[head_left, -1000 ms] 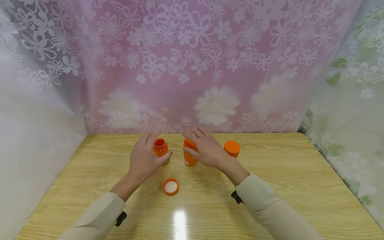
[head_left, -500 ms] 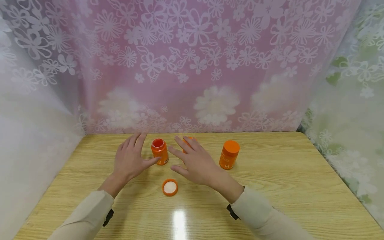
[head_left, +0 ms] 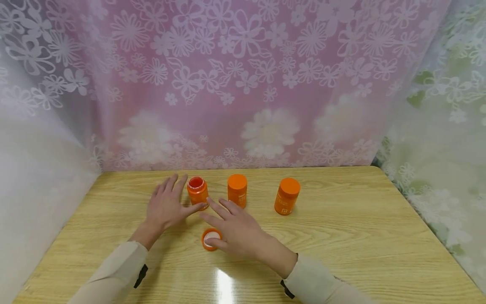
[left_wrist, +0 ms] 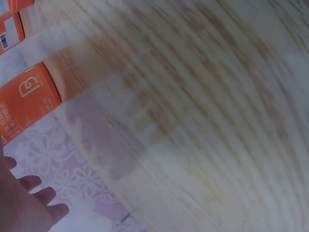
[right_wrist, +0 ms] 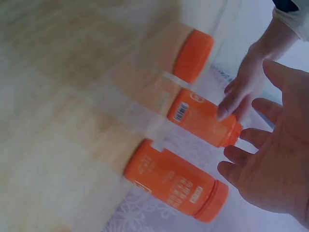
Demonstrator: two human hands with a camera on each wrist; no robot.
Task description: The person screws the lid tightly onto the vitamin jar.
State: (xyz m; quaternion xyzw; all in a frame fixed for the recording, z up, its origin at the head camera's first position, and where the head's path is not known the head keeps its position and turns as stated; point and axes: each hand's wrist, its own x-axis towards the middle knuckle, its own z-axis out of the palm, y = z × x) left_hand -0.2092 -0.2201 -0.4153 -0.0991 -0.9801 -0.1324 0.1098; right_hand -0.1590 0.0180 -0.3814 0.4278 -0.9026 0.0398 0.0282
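Note:
An uncapped orange bottle (head_left: 198, 194) stands upright at the left, its red mouth facing up. Beside it is my left hand (head_left: 167, 204), fingers spread along its left and the thumb reaching across its front near the base. In the right wrist view that thumb overlaps the bottle's side. An orange lid (head_left: 211, 239) with a white liner lies inside-up on the table in front. Over the lid hovers my right hand (head_left: 241, 232), fingers spread and slightly bent, thumb overlapping the liner. The right wrist view shows the right palm (right_wrist: 275, 164) holding nothing, with the lid (right_wrist: 193, 55) beyond.
A capped orange bottle (head_left: 237, 191) stands at the middle back, and another capped bottle (head_left: 287, 196) farther right. All rest on a wood-grain table (head_left: 360, 236). A pink floral curtain (head_left: 243, 84) hangs along the back edge.
My right hand has come down and toward me from the middle bottle to the lid, uncovering both capped bottles. My left hand drew left from the open bottle, then moved slightly back toward it.

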